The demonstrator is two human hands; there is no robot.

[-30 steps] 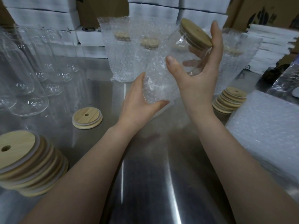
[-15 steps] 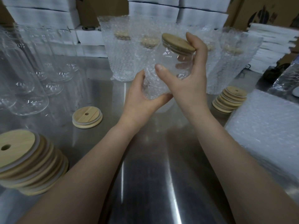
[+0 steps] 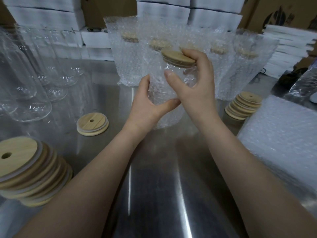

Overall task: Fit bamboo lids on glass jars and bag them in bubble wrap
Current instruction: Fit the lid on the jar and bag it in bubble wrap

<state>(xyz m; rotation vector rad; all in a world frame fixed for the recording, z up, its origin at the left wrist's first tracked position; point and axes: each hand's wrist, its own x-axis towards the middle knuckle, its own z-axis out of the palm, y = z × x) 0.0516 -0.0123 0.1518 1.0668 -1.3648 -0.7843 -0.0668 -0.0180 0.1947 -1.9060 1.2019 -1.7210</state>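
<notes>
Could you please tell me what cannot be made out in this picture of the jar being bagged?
Head view, base of the jar: hidden by the bubble bag and the left hand.
Head view, lid seating on the jar: covered by fingers of the right hand.
Head view, near lid stack: cut off by the left edge.
Head view, empty glasses at left: blurred, count unclear.

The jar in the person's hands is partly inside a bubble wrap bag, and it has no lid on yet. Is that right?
Not quite. The head view shows a bamboo lid on the jar, gripped there by the right hand. The rest holds: the jar is partly inside the bubble wrap bag, which the left hand holds.
</notes>
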